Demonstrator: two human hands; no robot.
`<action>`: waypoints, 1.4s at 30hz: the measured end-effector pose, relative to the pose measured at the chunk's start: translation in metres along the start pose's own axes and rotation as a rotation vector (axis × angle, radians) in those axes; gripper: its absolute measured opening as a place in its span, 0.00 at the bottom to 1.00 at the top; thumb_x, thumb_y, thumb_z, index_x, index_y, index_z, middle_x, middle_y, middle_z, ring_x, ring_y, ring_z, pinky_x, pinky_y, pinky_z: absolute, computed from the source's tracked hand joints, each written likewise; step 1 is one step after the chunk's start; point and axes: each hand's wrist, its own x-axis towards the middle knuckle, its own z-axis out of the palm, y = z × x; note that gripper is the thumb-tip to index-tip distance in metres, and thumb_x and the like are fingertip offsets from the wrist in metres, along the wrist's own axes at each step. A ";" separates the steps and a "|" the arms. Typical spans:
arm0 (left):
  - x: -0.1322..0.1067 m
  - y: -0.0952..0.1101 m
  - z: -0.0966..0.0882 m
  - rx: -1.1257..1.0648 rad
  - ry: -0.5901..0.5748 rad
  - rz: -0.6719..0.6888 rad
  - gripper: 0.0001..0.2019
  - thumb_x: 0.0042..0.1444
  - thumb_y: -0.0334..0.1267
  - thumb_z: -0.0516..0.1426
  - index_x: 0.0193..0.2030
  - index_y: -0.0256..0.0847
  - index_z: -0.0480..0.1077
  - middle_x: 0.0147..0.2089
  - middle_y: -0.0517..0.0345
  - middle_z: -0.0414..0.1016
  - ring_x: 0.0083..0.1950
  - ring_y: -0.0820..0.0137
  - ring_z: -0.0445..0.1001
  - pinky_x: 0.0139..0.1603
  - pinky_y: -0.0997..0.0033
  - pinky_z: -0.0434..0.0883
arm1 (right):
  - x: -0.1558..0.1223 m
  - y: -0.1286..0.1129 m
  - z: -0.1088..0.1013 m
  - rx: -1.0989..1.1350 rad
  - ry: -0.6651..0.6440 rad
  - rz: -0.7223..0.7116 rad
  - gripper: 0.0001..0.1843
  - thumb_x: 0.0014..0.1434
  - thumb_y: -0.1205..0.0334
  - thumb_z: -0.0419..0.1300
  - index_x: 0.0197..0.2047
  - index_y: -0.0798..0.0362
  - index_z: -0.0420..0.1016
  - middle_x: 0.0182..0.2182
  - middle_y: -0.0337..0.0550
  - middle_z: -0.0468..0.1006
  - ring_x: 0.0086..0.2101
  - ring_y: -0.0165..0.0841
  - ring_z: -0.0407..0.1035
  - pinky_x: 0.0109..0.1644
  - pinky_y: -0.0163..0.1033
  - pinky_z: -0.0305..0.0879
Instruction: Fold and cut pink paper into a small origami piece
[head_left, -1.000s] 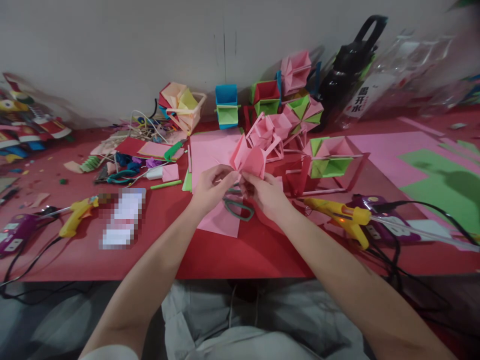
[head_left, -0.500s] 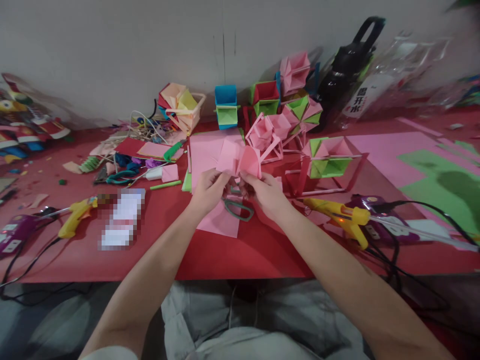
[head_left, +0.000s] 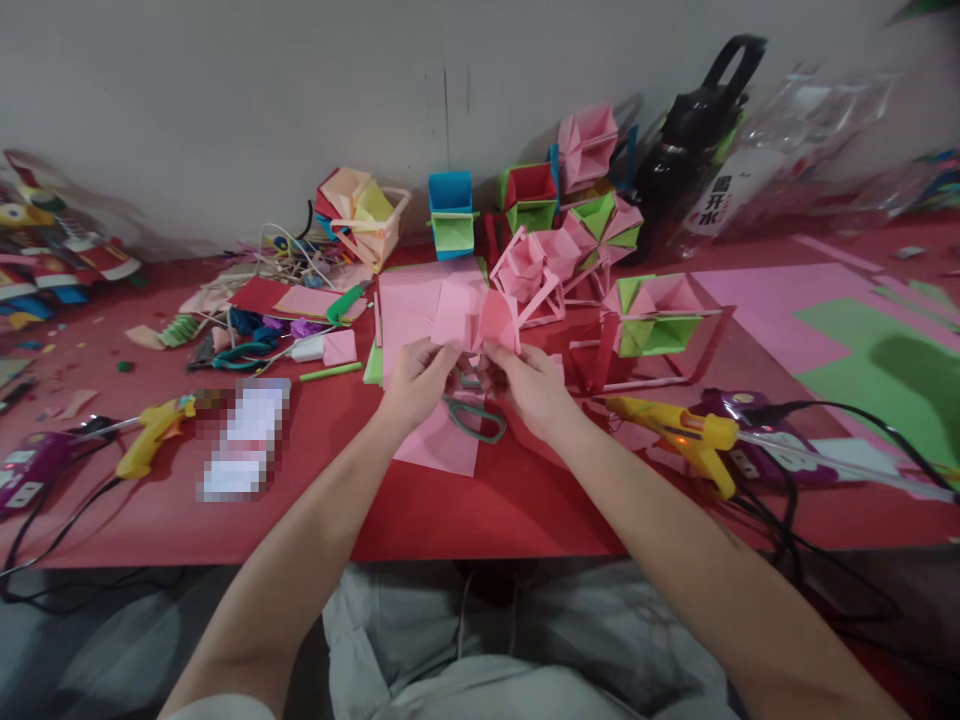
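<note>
Between my two hands is a folded pink paper piece (head_left: 454,314), with a curved, darker pink panel on its right side. The fingers of my left hand (head_left: 421,378) pinch its lower left edge. My right hand (head_left: 527,383) grips the lower right edge, thumb on top. Just below the hands lie scissors with grey-green handles (head_left: 478,420); their blades are hidden. Pink paper sheets (head_left: 405,300) are under and behind the hands.
Yellow glue guns lie left (head_left: 154,432) and right (head_left: 679,435), with trailing black cords. A phone (head_left: 247,440) rests at left. Folded paper models (head_left: 452,215) line the back, near a black bottle (head_left: 679,150). Pink and green sheets (head_left: 885,370) cover the right side.
</note>
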 end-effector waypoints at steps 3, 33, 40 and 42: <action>0.000 -0.002 0.000 0.023 0.005 0.017 0.21 0.63 0.48 0.56 0.25 0.36 0.75 0.18 0.59 0.69 0.20 0.75 0.68 0.22 0.76 0.65 | 0.000 0.000 0.000 -0.006 0.022 0.007 0.21 0.55 0.44 0.65 0.23 0.52 0.71 0.17 0.36 0.69 0.19 0.26 0.62 0.25 0.35 0.57; 0.000 -0.009 -0.010 0.985 0.081 0.867 0.06 0.62 0.37 0.59 0.39 0.49 0.79 0.61 0.54 0.76 0.65 0.55 0.68 0.64 0.48 0.62 | 0.003 -0.004 -0.009 -0.068 0.044 0.140 0.15 0.52 0.59 0.61 0.17 0.52 0.67 0.10 0.33 0.60 0.12 0.23 0.53 0.15 0.33 0.41; 0.003 -0.009 -0.012 0.911 0.095 0.830 0.08 0.63 0.35 0.58 0.36 0.47 0.80 0.56 0.53 0.78 0.62 0.57 0.71 0.61 0.50 0.63 | 0.001 -0.008 -0.011 -0.163 -0.045 0.172 0.21 0.55 0.49 0.65 0.19 0.52 0.68 0.10 0.34 0.62 0.13 0.25 0.56 0.17 0.33 0.45; 0.006 -0.009 -0.017 0.861 0.117 0.781 0.08 0.63 0.34 0.59 0.35 0.47 0.80 0.56 0.52 0.78 0.61 0.57 0.71 0.61 0.50 0.64 | 0.000 -0.013 -0.014 -0.220 -0.075 0.109 0.24 0.55 0.45 0.67 0.19 0.52 0.65 0.12 0.34 0.63 0.15 0.25 0.56 0.18 0.33 0.49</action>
